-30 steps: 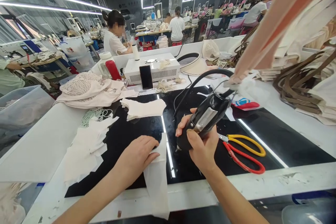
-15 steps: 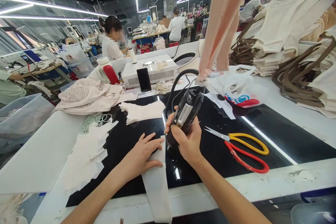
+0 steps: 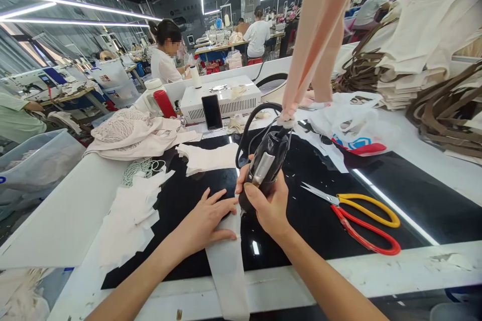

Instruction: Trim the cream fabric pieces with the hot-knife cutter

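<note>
My right hand (image 3: 269,203) is wrapped around a black corded handheld power tool (image 3: 265,160) with a silver plate on its side. Its lower tip meets the right edge of a long pale fabric strip (image 3: 228,271). Pink cloth hangs from above, tied at the tool's top. My left hand (image 3: 211,220) lies spread on the strip, pressing it against the glossy black work surface (image 3: 286,246). To the right rest scissors (image 3: 350,210) with one yellow and one red handle. A pale cut fabric piece (image 3: 209,158) lies beyond my left hand.
White scraps (image 3: 128,220) and a beige garment heap (image 3: 128,133) occupy the left. A phone (image 3: 212,112) leans against a white vented box (image 3: 241,93). A plastic bag (image 3: 354,120) and fabric stacks (image 3: 406,50) stand at right. A person in white (image 3: 163,60) sits beyond the table.
The tool's tip has come closer to the strip's edge, moving slightly down along it. My left hand stays on the strip. The whole view has shifted slightly.
</note>
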A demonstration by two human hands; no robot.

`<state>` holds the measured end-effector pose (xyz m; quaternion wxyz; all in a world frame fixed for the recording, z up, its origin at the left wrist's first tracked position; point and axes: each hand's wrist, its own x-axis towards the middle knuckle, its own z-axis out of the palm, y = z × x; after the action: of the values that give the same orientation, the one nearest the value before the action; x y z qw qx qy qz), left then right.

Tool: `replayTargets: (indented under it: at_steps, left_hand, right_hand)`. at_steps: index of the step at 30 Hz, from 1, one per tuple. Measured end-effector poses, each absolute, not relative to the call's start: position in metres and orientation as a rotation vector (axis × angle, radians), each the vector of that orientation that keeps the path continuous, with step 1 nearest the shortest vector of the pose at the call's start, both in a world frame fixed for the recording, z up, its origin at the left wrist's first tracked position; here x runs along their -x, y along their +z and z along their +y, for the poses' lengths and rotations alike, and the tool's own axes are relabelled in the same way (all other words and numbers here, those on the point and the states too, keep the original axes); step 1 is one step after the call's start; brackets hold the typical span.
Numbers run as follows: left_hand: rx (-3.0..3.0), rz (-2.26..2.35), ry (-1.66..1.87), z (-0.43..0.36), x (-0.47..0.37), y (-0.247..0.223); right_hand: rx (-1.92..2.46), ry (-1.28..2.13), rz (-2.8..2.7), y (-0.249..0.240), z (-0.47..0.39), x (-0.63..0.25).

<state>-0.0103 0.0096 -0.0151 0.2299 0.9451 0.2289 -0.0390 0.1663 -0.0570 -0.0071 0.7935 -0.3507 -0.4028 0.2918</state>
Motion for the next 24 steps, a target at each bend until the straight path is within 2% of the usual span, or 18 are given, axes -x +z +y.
replayTargets:
  at_steps: [24]
  left_hand:
    - [-2.61,0.593,-0.058,0.01,0.011,-0.015]
  right_hand:
    - [0.792,0.656,-0.881,-0.017,-0.07,-0.161]
